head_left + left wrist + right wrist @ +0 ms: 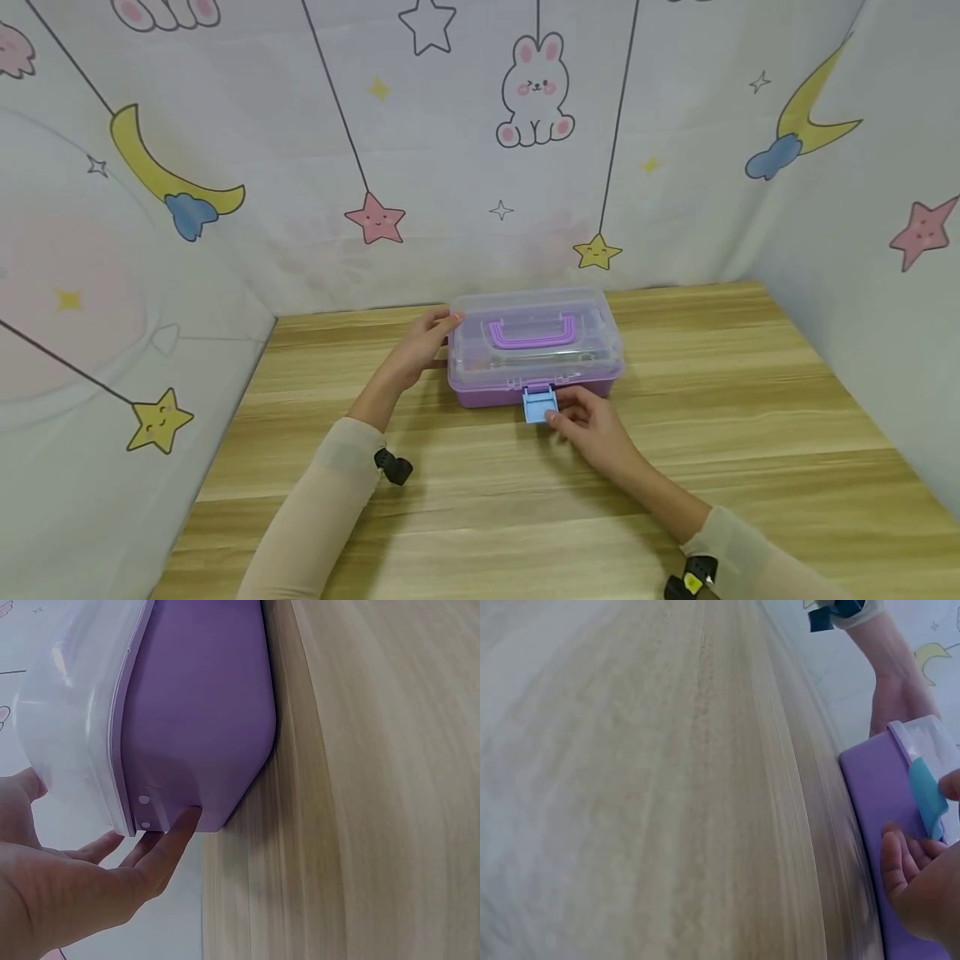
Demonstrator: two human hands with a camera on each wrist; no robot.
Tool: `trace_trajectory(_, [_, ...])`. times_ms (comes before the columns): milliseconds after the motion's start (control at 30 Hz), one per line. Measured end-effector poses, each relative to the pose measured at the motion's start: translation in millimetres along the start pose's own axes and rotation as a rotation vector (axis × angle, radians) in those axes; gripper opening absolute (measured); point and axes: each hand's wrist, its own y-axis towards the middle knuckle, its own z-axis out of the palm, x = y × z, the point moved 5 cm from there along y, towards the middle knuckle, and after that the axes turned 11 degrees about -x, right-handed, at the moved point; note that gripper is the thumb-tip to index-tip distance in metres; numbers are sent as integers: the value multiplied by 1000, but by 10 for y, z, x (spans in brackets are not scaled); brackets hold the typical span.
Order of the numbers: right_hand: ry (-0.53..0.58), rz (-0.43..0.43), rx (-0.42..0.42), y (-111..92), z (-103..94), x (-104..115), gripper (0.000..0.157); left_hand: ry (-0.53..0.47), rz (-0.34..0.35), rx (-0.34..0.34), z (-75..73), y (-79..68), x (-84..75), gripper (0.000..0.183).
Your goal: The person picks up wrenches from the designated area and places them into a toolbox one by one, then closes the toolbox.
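A storage box with a purple base and a clear lid stands on the table; a purple handle lies folded on the lid. At the front, a light blue latch is swung outward from the lid. My right hand pinches this latch by its right edge, thumb in front and fingers curled behind. My left hand rests against the box's left end. In the left wrist view, extended fingers touch the purple end wall and the edge of the lid. Some pale contents show dimly through the lid.
The wood-grain table extends around the box on the left, right and front. A white cloth backdrop with rabbits, stars and moons rises close behind the box. Similar cloth walls stand at both sides. Each wrist wears a small black camera.
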Motion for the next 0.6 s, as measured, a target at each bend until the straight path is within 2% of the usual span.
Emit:
trace_trajectory(233, [-3,-36,34,-1,-37,19,42,7,2,-1,6,-15,-16,79])
trace_trajectory(367, [-12,-34,-5,41,-40,23,40,8,3,-2,3,-22,-21,79])
trace_trajectory(467, [-36,24,-63,75,-25,64,43,5,0,-7,3,-14,-15,78])
trace_trajectory(600, [-45,131,-142,112,-6,157,59,9,3,-9,-3,-10,-10,78])
